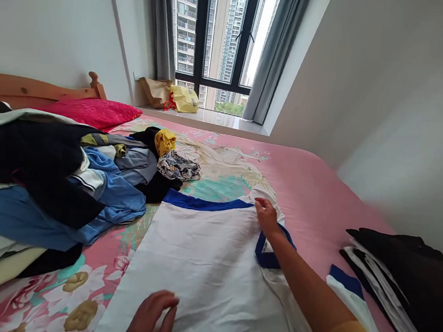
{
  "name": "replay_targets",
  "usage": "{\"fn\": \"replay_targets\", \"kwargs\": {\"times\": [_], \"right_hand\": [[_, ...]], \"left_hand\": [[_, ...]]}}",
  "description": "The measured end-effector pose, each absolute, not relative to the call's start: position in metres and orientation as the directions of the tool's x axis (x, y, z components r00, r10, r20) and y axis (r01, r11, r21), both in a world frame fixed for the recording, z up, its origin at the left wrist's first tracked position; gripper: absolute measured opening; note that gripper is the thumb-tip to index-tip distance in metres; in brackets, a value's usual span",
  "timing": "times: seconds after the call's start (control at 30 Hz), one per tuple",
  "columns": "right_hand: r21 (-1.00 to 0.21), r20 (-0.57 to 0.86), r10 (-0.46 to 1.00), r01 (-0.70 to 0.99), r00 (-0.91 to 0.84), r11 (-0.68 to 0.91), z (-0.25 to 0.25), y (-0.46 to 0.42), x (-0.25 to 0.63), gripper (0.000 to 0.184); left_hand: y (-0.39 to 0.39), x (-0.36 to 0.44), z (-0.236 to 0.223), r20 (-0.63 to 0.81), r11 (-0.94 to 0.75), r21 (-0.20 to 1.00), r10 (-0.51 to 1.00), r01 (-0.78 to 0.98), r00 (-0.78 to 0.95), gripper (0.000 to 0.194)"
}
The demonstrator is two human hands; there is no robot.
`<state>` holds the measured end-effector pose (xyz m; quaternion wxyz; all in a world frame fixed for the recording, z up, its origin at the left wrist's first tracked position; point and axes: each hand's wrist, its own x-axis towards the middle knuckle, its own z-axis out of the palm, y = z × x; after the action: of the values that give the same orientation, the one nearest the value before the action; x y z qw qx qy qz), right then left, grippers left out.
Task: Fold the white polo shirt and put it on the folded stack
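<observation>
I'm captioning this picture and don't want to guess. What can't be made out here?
All in the head view:
White garment: near end cut off by the bottom edge.
Left hand: wrist cut off there too.
Right hand: fingertips too small to confirm a pinch.
Clothes pile: lower layers hidden by upper ones.
Folded stack: cut off by the right edge.

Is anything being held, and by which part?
The right hand seems to pinch the white garment at its blue band's right end; the left hand shows nothing held.
</observation>
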<state>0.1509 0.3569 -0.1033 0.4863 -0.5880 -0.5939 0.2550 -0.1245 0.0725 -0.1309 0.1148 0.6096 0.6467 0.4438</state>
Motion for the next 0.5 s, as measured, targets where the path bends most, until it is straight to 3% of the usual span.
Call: {"fn": "replay_targets", "kwargs": {"times": [0.13, 0.3, 0.4, 0.5], "right_hand": [[-0.871, 0.232, 0.907, 0.49, 0.351, 0.033, -0.113, 0.358, 0.248, 0.038], [-0.839, 0.15, 0.905, 0.535, 0.398, -0.096, -0.135, 0.377, 0.287, 0.034], [-0.814, 0.097, 0.914, 0.56, 0.393, -0.154, -0.139, 0.397, 0.284, 0.038], [-0.808, 0.087, 0.943, 0.577, 0.321, -0.122, -0.132, 0.402, 0.267, 0.024]], "left_hand": [[0.153, -0.069, -0.127, 0.412, -0.314, 0.643, 0.911, 0.699, 0.03, 0.018], [0.182, -0.028, -0.145, 0.381, -0.41, 0.461, 0.892, 0.787, 0.242, 0.019], [0.178, -0.03, -0.155, 0.348, -0.445, 0.344, 0.878, 0.827, 0.328, 0.035], [0.178, -0.034, -0.159, 0.31, -0.449, 0.267, 0.878, 0.853, 0.365, 0.049]]}}
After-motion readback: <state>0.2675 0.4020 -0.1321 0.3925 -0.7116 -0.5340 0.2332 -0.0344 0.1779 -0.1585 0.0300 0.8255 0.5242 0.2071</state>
